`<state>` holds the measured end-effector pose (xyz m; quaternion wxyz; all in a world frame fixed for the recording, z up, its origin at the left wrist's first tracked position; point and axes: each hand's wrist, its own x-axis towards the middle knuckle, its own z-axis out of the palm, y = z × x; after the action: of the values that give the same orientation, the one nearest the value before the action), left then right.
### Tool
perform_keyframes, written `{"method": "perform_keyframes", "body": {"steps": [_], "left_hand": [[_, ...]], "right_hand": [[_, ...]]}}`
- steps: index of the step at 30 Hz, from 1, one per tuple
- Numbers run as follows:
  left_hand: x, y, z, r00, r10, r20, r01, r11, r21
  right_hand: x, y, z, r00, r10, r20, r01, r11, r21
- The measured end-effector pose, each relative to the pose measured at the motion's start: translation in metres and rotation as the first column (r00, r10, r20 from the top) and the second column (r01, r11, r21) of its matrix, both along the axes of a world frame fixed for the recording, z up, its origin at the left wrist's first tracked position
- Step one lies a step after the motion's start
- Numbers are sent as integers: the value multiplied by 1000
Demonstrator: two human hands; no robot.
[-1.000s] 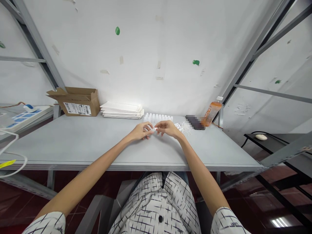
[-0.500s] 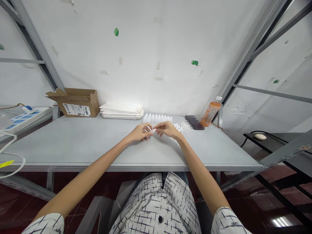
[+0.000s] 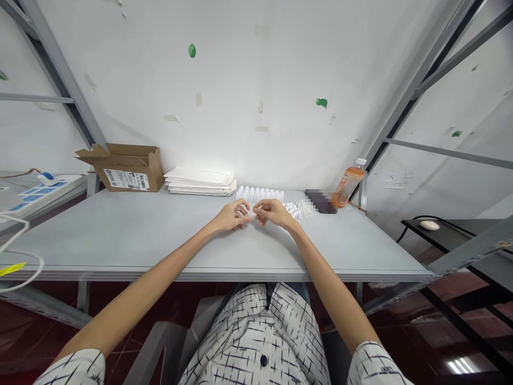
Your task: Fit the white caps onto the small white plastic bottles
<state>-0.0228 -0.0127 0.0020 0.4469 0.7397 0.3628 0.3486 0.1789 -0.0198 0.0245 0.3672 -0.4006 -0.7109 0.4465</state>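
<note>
My left hand and my right hand face each other above the grey table, their fingertips nearly touching. Between them is a small whitish piece, too small to make out well. The fingers of both hands are bent and pinched toward it. Behind my hands stands a group of small white bottles in rows. Just right of my right hand lies a pile of small white parts, with thin white pieces beside it.
An open cardboard box and a stack of white sheets stand at the back left. A dark phone, partly pixelated, and an orange drink bottle are at the back right. At the far left is a power strip.
The fingertips of my right hand have shifted slightly at the small whitish piece, and the gap between the hands looks a little different. The camera view has moved very slightly.
</note>
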Motion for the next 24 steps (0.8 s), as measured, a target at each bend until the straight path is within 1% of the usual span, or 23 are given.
{"method": "perform_keyframes", "body": {"steps": [6, 11, 13, 16, 18, 24], "left_hand": [[-1, 0, 2, 1000, 16, 11, -16, 1000, 9], [-1, -2, 2, 999, 33, -5, -33, 999, 35], [0, -2, 3, 999, 41, -14, -40, 998, 51], [0, -4, 4, 998, 51, -44, -47, 995, 85], [0, -5, 5, 995, 62, -72, -53, 992, 114], [0, -7, 7, 987, 99, -125, -78, 984, 158]], "right_hand": [[1, -1, 2, 998, 21, -54, -22, 1000, -21], [1, -1, 1, 1000, 13, 2, -13, 999, -51], [1, 0, 0, 999, 12, 52, -11, 1000, -25], [0, 1, -3, 991, -5, 136, -5, 997, 73], [-1, 3, -6, 985, -20, 169, 0, 994, 113], [-6, 1, -7, 971, -43, 237, 12, 991, 131]]}}
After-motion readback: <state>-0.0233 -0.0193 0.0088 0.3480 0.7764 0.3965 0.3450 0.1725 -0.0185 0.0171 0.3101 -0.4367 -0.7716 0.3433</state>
